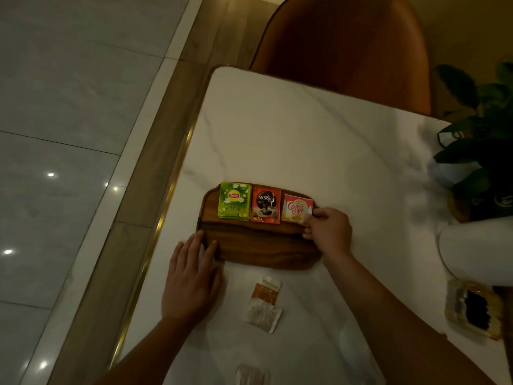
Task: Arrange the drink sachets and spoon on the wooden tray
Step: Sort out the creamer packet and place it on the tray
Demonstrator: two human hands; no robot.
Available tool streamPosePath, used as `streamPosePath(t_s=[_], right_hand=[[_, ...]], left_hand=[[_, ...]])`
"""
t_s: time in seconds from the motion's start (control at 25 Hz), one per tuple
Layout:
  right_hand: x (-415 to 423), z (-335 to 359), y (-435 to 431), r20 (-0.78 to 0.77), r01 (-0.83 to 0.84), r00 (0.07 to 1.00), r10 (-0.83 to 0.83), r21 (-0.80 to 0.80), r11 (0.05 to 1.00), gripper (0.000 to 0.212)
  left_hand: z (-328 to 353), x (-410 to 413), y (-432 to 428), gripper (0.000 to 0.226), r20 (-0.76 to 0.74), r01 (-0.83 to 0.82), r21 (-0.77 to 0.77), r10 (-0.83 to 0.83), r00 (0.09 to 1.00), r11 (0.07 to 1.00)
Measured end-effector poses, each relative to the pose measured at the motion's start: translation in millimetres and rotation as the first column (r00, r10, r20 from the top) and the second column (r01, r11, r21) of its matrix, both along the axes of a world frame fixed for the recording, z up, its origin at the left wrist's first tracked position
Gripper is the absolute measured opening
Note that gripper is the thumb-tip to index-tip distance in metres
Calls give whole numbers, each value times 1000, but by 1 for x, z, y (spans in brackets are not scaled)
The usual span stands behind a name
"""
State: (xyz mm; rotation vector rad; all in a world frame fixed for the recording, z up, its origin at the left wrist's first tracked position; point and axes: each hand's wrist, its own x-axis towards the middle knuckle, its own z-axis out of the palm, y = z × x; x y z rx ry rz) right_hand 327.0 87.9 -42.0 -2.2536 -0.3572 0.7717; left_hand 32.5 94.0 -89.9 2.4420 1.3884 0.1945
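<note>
A dark wooden tray [258, 245] lies on the white marble table. Along its far edge sit a green Lipton sachet stack [234, 201], a red Nescafe sachet [265, 205] and a yellow Coffee-mate sachet [295, 211]. My right hand [327, 229] pinches the right edge of the Coffee-mate sachet. My left hand [191, 276] lies flat, fingers apart, on the tray's near left corner. In front of the tray lie a brown sachet [266, 291] and a clear wrapped packet [263, 315]. Another clear wrapped item [251, 375] shows at the bottom edge; I cannot tell if it is the spoon.
A brown chair [347, 51] stands behind the table. At the right are a potted plant [477, 140], a white rounded object [477, 248] and a glass dish with dark contents [472, 307]. The table's left edge [166, 218] drops to a tiled floor.
</note>
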Motion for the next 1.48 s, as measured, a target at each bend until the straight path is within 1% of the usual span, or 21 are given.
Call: streamPosePath(t_s=[0.2,0.32,0.36,0.4,0.44,0.48,0.52,0.6,0.68,0.84,1.2,1.48], right_hand=[[0,1,-1,22,-52,998,52,-26,998,13],[0,3,-3,17,-62,998,62,-29,998,18],[1,4,-4,49,-82,995,84,-42,996,18],[1,5,-5,121,-132,983,140,-73,989,18],[2,5,-7,210,-203,952,224,-117,972,21],[3,6,-8,282,-284,904,321,-165,945,29],[3,6,-9,321,-361,854,410,-203,910,41],[3,7,-10,345,-475,768,539,-257,842,62],[4,6,-10,362,-530,711,603,-288,798,69],[6,6,-5,374,-571,672,639,-288,769,59],[5,1,0,404,-603,629,664,-285,745,56],[6,1,-1,389,-591,657,645,-266,762,61]], left_hand=[[-3,0,0,61,-3,-3,-9,3,1000,1000],[-2,-1,1,62,-8,-1,3,1,1000,1000],[-3,0,1,62,-9,2,9,-1,1000,1000],[-3,0,1,62,-9,4,14,-4,1000,1000],[-3,-1,1,61,-8,5,17,-5,1000,1000],[-4,-1,1,61,-6,6,17,-6,1000,1000],[-4,-1,1,61,-2,5,14,-5,1000,1000],[-5,-1,0,61,5,2,9,-2,1000,1000],[-5,-1,0,61,5,-3,9,3,1000,1000],[-5,0,-1,62,17,-7,14,7,1000,1000],[-7,-1,-1,61,20,-10,13,9,1000,1000],[-8,-1,-1,61,23,-7,18,7,1000,1000]])
